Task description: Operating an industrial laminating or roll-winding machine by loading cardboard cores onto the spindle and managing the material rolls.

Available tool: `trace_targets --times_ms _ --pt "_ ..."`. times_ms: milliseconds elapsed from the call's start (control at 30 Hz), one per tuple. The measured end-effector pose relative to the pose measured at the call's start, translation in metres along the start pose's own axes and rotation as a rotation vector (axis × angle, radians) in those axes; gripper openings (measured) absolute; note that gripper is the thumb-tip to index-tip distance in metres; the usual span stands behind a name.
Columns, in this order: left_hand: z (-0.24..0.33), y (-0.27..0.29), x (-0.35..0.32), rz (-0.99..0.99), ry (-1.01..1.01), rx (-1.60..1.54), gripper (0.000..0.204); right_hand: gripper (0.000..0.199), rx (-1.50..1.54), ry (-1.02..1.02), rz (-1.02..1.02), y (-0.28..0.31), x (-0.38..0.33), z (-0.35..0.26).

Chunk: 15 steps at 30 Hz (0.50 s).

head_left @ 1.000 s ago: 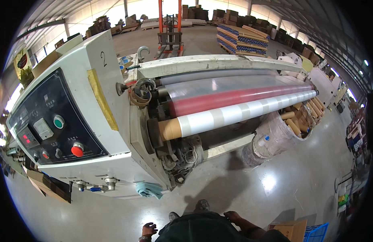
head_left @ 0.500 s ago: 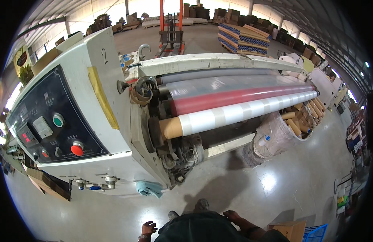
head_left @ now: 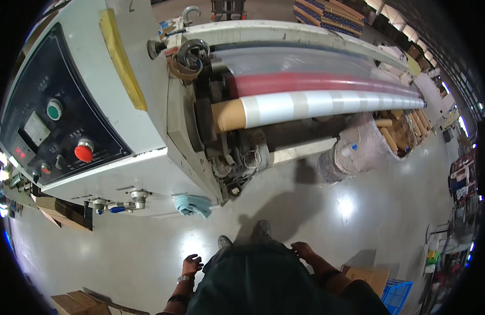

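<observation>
My left hand [head_left: 192, 264] hangs beside my left thigh, fingers loosely bent and apart, with nothing in it. At my right side is my right hand [head_left: 302, 250], also hanging open and touching no object. Ahead of me, out of reach of both hands, a long roll of white film [head_left: 276, 109] on a brown cardboard core [head_left: 228, 115] lies across a machine [head_left: 153, 176]. Behind it run a red roller [head_left: 284, 84] and a sheet of clear film [head_left: 295, 63]. A light blue cloth [head_left: 193, 205] is tucked at the machine's lower corner.
On the left is a dark control panel [head_left: 64, 113] with a red knob [head_left: 84, 151] and a green button [head_left: 54, 109]. A plastic-wrapped bin [head_left: 352, 149] holds cardboard tubes [head_left: 392, 137]. Near my right arm stand a cardboard box [head_left: 371, 276] and a blue crate [head_left: 396, 295]; more cardboard [head_left: 80, 303] lies at lower left.
My view has tipped downward, so the machine sits higher and more of my arms and body shows. Both hands stay hanging at my sides; the roll looks the same.
</observation>
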<state>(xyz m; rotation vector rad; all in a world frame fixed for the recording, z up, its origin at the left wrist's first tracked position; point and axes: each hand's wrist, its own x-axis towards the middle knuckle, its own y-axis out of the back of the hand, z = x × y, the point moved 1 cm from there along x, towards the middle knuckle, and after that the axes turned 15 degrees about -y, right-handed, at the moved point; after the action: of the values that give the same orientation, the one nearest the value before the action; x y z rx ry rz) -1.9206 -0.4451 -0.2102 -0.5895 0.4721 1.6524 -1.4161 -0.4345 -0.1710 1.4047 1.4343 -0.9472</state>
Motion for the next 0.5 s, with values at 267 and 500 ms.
trace_targets --times_ms 267,500 --pt "-0.008 0.03 -0.01 -0.013 0.074 0.028 0.042 0.035 0.067 -0.072 0.056 -0.029 -0.014 0.016" --pt "-0.008 0.069 0.0 -0.02 0.067 0.109 0.042 0.046 0.062 -0.009 0.068 -0.04 -0.043 0.052"
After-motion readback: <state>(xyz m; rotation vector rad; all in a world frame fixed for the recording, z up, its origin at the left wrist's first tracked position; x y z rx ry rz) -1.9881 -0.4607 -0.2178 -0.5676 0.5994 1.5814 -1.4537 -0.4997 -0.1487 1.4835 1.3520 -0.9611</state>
